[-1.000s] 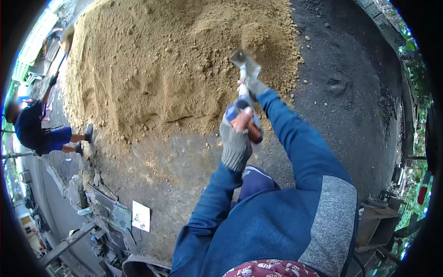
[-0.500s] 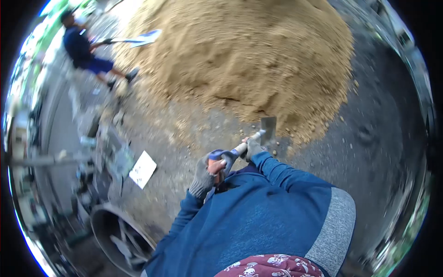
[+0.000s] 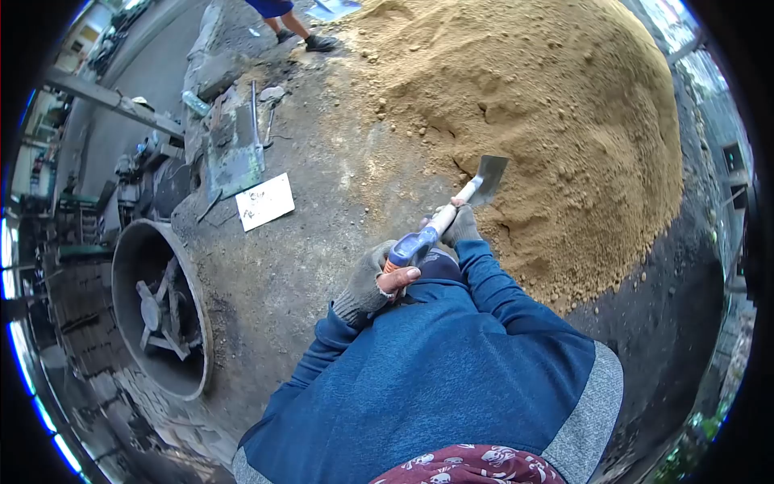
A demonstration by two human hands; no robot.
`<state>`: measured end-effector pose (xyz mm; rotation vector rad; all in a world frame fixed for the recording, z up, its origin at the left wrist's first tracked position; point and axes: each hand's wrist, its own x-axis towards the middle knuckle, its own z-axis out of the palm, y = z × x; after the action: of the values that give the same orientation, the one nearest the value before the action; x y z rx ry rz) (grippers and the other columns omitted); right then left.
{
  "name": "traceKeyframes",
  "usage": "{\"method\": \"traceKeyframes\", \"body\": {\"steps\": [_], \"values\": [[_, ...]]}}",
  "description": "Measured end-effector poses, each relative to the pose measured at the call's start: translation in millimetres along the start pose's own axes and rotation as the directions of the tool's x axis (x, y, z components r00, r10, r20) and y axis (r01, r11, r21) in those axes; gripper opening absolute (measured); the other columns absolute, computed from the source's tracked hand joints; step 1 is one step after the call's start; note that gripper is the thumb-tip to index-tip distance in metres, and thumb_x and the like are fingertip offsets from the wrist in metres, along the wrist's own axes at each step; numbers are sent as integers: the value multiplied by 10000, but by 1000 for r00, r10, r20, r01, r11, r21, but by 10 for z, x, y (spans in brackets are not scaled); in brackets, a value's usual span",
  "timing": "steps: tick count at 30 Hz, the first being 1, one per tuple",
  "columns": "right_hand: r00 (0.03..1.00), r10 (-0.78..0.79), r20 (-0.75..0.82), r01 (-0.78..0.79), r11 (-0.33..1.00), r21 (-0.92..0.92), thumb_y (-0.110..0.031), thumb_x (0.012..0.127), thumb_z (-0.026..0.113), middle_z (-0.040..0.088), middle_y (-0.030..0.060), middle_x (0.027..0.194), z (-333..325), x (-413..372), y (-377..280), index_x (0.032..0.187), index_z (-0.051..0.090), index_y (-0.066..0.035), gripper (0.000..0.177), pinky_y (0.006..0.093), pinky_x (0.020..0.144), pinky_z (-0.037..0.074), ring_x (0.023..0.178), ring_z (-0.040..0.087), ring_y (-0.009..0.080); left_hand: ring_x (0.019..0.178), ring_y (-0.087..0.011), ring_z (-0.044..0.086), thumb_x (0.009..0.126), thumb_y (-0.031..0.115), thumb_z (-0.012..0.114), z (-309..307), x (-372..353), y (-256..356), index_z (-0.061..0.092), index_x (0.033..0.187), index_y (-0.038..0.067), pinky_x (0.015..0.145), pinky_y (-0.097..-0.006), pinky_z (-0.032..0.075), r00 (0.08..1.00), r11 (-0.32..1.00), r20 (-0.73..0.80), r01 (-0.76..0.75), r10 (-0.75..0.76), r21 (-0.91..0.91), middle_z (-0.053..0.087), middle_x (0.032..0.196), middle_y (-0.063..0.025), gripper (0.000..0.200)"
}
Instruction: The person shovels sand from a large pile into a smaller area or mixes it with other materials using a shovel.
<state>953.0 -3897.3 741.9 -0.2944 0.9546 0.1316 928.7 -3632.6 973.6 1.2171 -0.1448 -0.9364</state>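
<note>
The sand heap [image 3: 556,113] fills the upper right of the view, its near slope falling to dark ground [image 3: 322,266] at the person's feet. A round mixer drum [image 3: 157,310] lies open-mouthed at the left, well apart from the heap, with metal scrap [image 3: 234,145] beyond it. A co-worker's feet [image 3: 306,39] stand at the heap's far edge. The shovel [image 3: 445,216] is held diagonally, grip end low by the chest and blade [image 3: 490,172] raised, touching or just above the heap's near slope; which one cannot be told. The blade shows no load. The left hand [image 3: 375,278], in a grey knit glove, is clenched around the blue grip at the handle's end, judged to steer and push. The right hand [image 3: 461,227], also gloved, is closed around the shaft just behind the blade socket, judged to bear weight close to the blade. A white card [image 3: 265,202] lies flat on the ground between drum and heap.
</note>
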Motion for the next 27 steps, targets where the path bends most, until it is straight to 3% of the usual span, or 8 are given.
{"method": "traceKeyframes", "body": {"steps": [3, 4, 7, 11, 13, 17, 21, 27], "values": [[999, -36, 38, 31, 992, 118, -252, 800, 573, 563, 141, 711, 284, 443, -284, 892, 514, -61, 220, 460, 626, 498, 638, 546, 311, 545, -88, 522, 803, 289, 705, -150, 109, 340, 557, 1063, -9, 474, -224, 416, 998, 999, -52, -30, 32, 31, 587, 709, -36, 422], [1000, -27, 8, 26, 996, 91, -240, 811, 566, 534, 98, 635, 452, 487, -392, 787, 509, -79, 172, 446, 589, 495, 583, 534, 279, 553, -92, 528, 804, 295, 703, -228, 190, 382, 560, 1052, -6, 483, -227, 424, 996, 998, -72, -59, 59, 5, 582, 705, -37, 416], [1000, -7, 12, 6, 991, 136, -243, 841, 531, 512, 59, 599, 510, 1253, -590, 714, 497, -120, 180, 428, 550, 488, 564, 525, 250, 578, -105, 542, 810, 312, 696, -511, 490, 525, 567, 1024, 3, 513, -240, 450, 988, 994, -117, -102, 98, -35, 569, 695, -39, 398], [986, -142, -91, 146, 988, 40, -266, 877, 481, 523, 51, 651, 788, 1762, -628, 795, 511, -177, 125, 418, 543, 494, 573, 521, 232, 590, -115, 552, 826, 349, 698, -927, 1010, 724, 577, 968, 23, 524, -250, 478, 985, 998, -161, -64, 60, -19, 564, 693, -43, 376], [985, -47, -164, 46, 999, -9, -237, 836, 555, 549, 103, 723, 969, 1866, -647, 899, 520, -169, 100, 459, 590, 517, 618, 542, 274, 581, -116, 547, 832, 361, 699, -1157, 1206, 732, 577, 945, 23, 509, -251, 488, 977, 999, -213, -3, -8, -53, 565, 686, -44, 376], [920, -33, -391, -9, 994, -106, -241, 825, 574, 559, 114, 803, 1363, 1990, -599, 969, 519, -150, 179, 502, 640, 528, 688, 560, 277, 491, -111, 580, 876, 345, 652, -1527, 1453, 755, 607, 914, 20, 436, -228, 480, 921, 978, -389, -92, 12, -187, 601, 639, -41, 330], [919, -98, -381, 52, 990, -129, -258, 840, 568, 557, 104, 787, 1399, 2571, -543, 923, 539, -150, 140, 472, 638, 531, 689, 561, 273, 507, -139, 588, 857, 375, 680, -2092, 1616, 830, 595, 884, 24, 454, -244, 487, 898, 938, -437, -103, -56, -331, 580, 636, -48, 362], [837, -425, -345, 412, 904, -113, -236, 847, 623, 558, 91, 777, 2388, 2680, -648, 911, 541, -153, 133, 457, 636, 533, 683, 568, 249, 531, -178, 603, 859, 408, 667, -3223, 1974, 889, 566, 952, 24, 491, -286, 513, 928, 877, -372, -161, -22, -452, 581, 650, -72, 407]]}}
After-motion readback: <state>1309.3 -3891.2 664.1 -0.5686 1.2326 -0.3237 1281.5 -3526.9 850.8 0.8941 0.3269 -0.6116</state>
